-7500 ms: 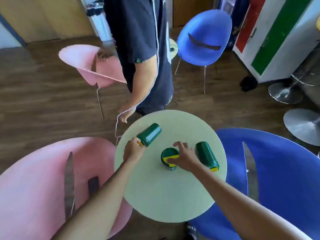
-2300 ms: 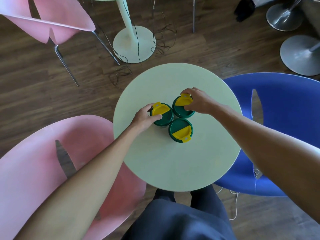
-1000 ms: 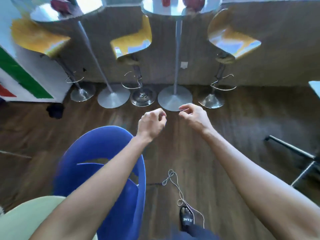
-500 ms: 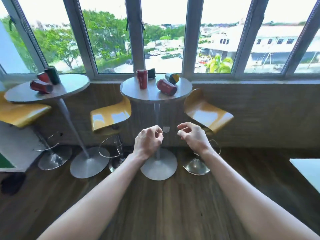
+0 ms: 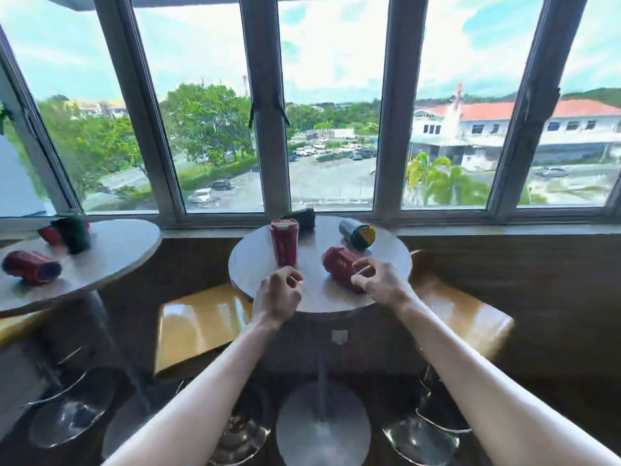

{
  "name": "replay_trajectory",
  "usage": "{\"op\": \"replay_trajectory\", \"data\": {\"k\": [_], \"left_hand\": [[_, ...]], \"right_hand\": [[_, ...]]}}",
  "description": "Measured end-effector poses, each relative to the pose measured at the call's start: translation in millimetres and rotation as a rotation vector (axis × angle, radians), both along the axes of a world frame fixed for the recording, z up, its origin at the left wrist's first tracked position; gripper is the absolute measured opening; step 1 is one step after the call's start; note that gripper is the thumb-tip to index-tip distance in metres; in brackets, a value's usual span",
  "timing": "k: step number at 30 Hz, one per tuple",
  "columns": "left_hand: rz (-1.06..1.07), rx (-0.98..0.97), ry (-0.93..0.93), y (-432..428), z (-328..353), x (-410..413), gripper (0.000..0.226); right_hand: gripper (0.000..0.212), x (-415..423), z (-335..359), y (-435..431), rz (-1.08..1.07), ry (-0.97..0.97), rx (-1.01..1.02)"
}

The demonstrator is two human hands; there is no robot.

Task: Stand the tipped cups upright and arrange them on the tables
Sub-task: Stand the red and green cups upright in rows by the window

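Note:
A round grey high table (image 5: 265,280) stands by the window. On it a red cup (image 5: 284,242) stands upright, a second red cup (image 5: 337,267) lies tipped, a green cup with a yellow lid (image 5: 358,234) lies on its side, and a dark green cup (image 5: 300,219) lies at the back. My right hand (image 5: 379,280) reaches the tipped red cup, fingers curled apart at its near end, touching or nearly so. My left hand (image 5: 279,294) hovers over the table's front edge, fingers loosely curled, holding nothing.
A second round table (image 5: 111,253) at the left carries a tipped red cup (image 5: 30,267), a dark green cup (image 5: 74,232) and another red one behind it. Yellow bar stools (image 5: 198,324) flank the middle table; chrome bases stand on the dark wood floor.
I have moved closer to the window table. Both hands have risen from floor level to the tabletop, and my right hand has come up to the tipped red cup.

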State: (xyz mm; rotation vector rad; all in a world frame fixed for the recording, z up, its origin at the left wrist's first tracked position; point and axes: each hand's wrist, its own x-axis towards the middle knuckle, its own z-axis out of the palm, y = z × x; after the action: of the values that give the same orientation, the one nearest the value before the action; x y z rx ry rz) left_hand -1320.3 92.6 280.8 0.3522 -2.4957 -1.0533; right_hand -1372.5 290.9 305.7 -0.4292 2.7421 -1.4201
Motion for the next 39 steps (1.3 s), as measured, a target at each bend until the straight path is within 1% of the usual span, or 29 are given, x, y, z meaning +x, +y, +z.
{"op": "replay_trajectory", "data": {"k": [2, 5, 6, 10, 12, 13, 15, 17, 18, 19, 21, 22, 25, 28, 29, 31, 33, 39], "left_hand": [[0.02, 0.042, -0.024, -19.4, -4.4, -36.3, 0.017], [0.065, 0.119, -0.054, -45.6, -12.0, -88.7, 0.031], [0.087, 0.153, -0.058, -54.3, -16.5, -106.0, 0.038], [0.114, 0.305, -0.091, -84.6, -30.7, -168.5, 0.081], [0.094, 0.376, -0.122, -96.4, -34.7, -191.8, 0.096], [0.074, 0.4, -0.131, -102.1, -37.1, -202.4, 0.099], [0.022, 0.449, -0.155, -111.1, -43.1, -219.0, 0.099], [-0.051, 0.497, -0.18, -118.9, -52.4, -233.5, 0.093], [-0.089, 0.501, -0.199, -121.7, -56.0, -239.6, 0.087], [-0.127, 0.501, -0.208, -124.9, -58.4, -244.7, 0.082], [-0.173, 0.536, -0.216, -132.2, -60.9, -253.8, 0.087], [-0.189, 0.555, -0.222, -135.2, -60.5, -256.9, 0.089], [-0.219, 0.515, -0.205, -141.8, -61.6, -261.7, 0.075], [-0.252, 0.499, -0.165, -137.9, -67.3, -262.7, 0.07], [-0.26, 0.49, -0.154, -134.7, -70.4, -262.0, 0.07], [-0.277, 0.476, -0.127, -128.9, -79.0, -261.2, 0.078], [-0.255, 0.475, -0.101, -127.4, -85.7, -260.8, 0.081], [-0.259, 0.419, -0.089, -125.9, -90.0, -255.8, 0.073]], "right_hand": [[0.036, -42.9, -5.6, -11.3, 0.001, -0.008, 0.046], [0.055, -105.4, -16.4, -26.8, 0.008, 0.0, 0.179], [0.063, -125.8, -20.6, -32.0, 0.013, -0.008, 0.229], [0.094, -199.4, -37.8, -50.3, 0.058, -0.091, 0.436], [0.105, -220.1, -42.6, -55.9, 0.089, -0.167, 0.508], [0.108, -230.2, -46.2, -58.1, 0.113, -0.206, 0.536], [0.114, -247.3, -52.3, -61.2, 0.18, -0.308, 0.57], [0.132, -265.1, -63.1, -62.1, 0.255, -0.367, 0.581], [0.132, -272.3, -69.0, -61.7, 0.274, -0.378, 0.581], [0.123, -274.0, -70.4, -61.8, 0.279, -0.387, 0.575], [0.098, -273.4, -70.5, -61.9, 0.241, -0.386, 0.522], [0.093, -276.8, -73.8, -61.4, 0.208, -0.382, 0.481], [0.096, -281.0, -82.3, -60.8, 0.169, -0.348, 0.289], [0.08, -268.2, -71.6, -64.3, 0.152, -0.245, 0.015], [0.079, -262.3, -68.3, -65.9, 0.143, -0.217, -0.071], [0.088, -253.1, -65.9, -68.6, 0.123, -0.168, -0.207], [0.097, -249.7, -68.8, -71.3, 0.127, -0.147, -0.299], [0.099, -261.9, -81.7, -79.6, 0.183, -0.176, -0.414]]}}
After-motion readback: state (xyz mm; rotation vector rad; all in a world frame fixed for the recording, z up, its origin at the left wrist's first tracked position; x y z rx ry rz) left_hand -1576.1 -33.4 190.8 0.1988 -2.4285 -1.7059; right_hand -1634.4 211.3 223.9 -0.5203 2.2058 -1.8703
